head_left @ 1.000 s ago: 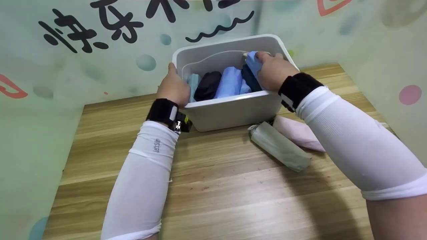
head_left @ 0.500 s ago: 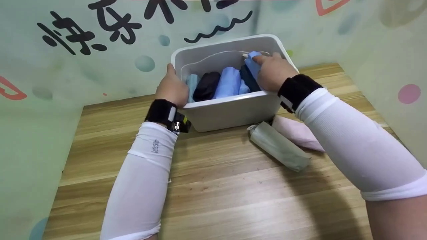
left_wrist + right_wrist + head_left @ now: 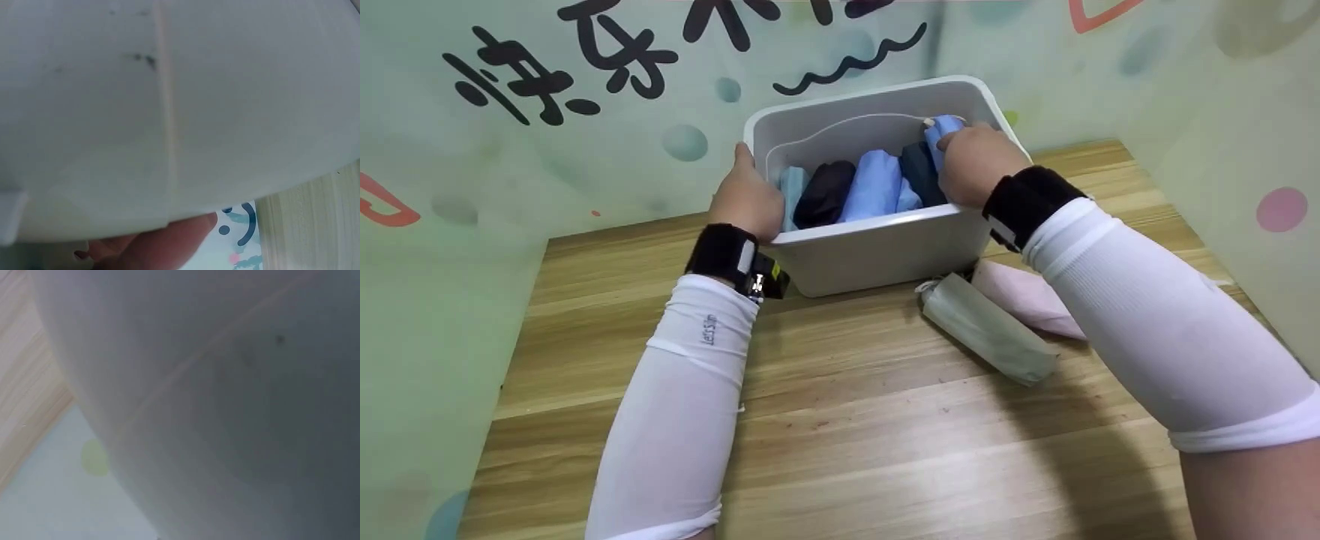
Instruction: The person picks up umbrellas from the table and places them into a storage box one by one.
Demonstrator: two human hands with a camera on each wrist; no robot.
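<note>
A light grey plastic bin [image 3: 877,259] stands against the back wall and holds several folded umbrellas. My left hand [image 3: 746,199] grips its left rim, thumb pointing up; part of that thumb shows under the bin wall in the left wrist view. At the right end, the fingers of my right hand [image 3: 982,161] curl over a blue folded umbrella [image 3: 939,135] that leans by the right wall. Beside it are a dark green umbrella [image 3: 919,169], another blue one [image 3: 876,184], a black one [image 3: 826,195] and a teal one [image 3: 793,191]. The right wrist view shows only the bin's outer wall.
In front of the bin, a grey-green folded umbrella [image 3: 986,326] and a pink one [image 3: 1027,300] lie on the wooden tabletop [image 3: 840,450]. A thin white cord [image 3: 855,118] runs along the bin's inside back wall. Printed walls enclose the table's back and sides.
The blue umbrella under my right hand has shifted right, with its strap end, toward the bin's right wall; more of the dark green one shows. My left hand keeps its place.
</note>
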